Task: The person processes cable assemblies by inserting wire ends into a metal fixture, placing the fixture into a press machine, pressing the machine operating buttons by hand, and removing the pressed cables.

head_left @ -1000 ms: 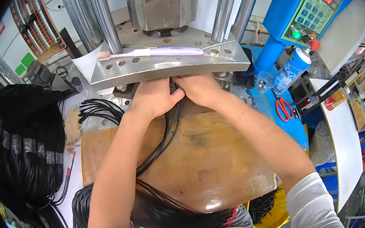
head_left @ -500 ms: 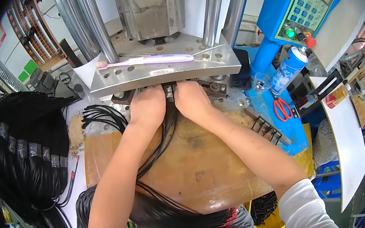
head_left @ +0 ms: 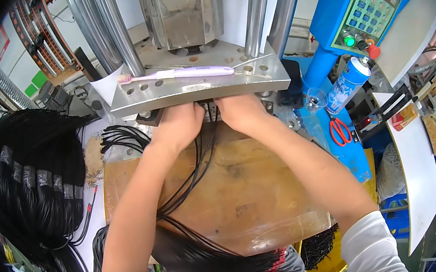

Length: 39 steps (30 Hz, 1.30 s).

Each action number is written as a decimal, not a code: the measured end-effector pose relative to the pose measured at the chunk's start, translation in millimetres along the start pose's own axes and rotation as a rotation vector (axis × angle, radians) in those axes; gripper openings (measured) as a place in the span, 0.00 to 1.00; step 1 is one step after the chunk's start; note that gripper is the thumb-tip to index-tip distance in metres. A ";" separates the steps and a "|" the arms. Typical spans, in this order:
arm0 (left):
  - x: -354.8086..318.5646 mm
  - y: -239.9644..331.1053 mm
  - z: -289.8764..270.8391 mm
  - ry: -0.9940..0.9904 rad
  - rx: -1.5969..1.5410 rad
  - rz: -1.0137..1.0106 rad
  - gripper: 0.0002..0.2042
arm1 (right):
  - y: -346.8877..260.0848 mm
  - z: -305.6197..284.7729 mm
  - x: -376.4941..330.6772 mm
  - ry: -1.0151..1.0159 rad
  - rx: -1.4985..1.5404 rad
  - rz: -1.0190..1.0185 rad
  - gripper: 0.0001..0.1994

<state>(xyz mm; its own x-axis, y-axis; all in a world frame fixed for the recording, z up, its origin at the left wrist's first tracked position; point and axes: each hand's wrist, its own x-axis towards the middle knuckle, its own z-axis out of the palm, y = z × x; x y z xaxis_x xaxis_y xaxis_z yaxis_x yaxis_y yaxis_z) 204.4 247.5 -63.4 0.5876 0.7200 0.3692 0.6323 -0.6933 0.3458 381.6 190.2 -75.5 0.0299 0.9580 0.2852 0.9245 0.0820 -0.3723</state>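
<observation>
My left hand (head_left: 182,123) and my right hand (head_left: 242,112) reach under the front edge of a thick steel press plate (head_left: 201,90). Both are curled and set slightly apart, their fingertips mostly hidden by the plate and the hands themselves. Thin black cables (head_left: 198,163) come out between the hands and run down to the left, under my left forearm. Part of a dark metal block (head_left: 149,118) shows beside my left hand. A bundle of black cables (head_left: 211,254) with red ends lies across my lap. Whatever my fingers pinch is hidden.
A purple toothbrush (head_left: 188,73) and thin rods lie on the plate. Large black cable bundles (head_left: 32,175) hang left. To the right are a spray can (head_left: 349,84), a clear cup (head_left: 315,99), red-handled scissors (head_left: 340,131) and a blue control box (head_left: 367,1). A brownish board (head_left: 236,199) lies below.
My right hand has shifted right and deeper under the plate, widening the gap between the hands. My right forearm now covers the black rack seen earlier. The view has shifted slightly.
</observation>
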 end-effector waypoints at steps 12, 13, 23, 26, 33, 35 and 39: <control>6.8 18.7 0.6 -0.218 -0.042 -0.061 0.21 | 5.5 10.2 3.3 0.136 0.149 -0.236 0.14; 7.7 17.8 3.5 -0.215 -0.039 -0.063 0.21 | 6.2 9.1 5.7 0.101 0.177 -0.188 0.14; -16.4 12.9 1.0 -0.022 0.120 0.132 0.24 | -2.4 4.8 -19.6 0.126 -0.026 -0.262 0.17; -15.4 14.0 4.1 -0.008 0.158 0.161 0.23 | -3.5 1.9 -19.0 0.055 -0.052 -0.226 0.18; 7.6 21.5 5.7 -0.051 0.042 -0.015 0.17 | 2.9 4.2 9.7 0.134 0.219 -0.120 0.15; 9.1 15.8 6.7 -0.036 0.021 -0.007 0.18 | 1.3 3.3 11.2 0.150 0.161 -0.161 0.14; 8.3 8.1 -0.8 -0.070 -0.053 0.022 0.18 | -4.7 -1.2 0.1 0.030 0.093 -0.201 0.16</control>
<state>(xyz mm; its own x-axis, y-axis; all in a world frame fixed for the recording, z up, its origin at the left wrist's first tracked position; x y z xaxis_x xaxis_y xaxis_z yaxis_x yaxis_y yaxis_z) 214.0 247.9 -56.9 0.6361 0.7036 0.3166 0.5923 -0.7083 0.3840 377.7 189.6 -72.7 -0.1384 0.9112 0.3879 0.8738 0.2967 -0.3852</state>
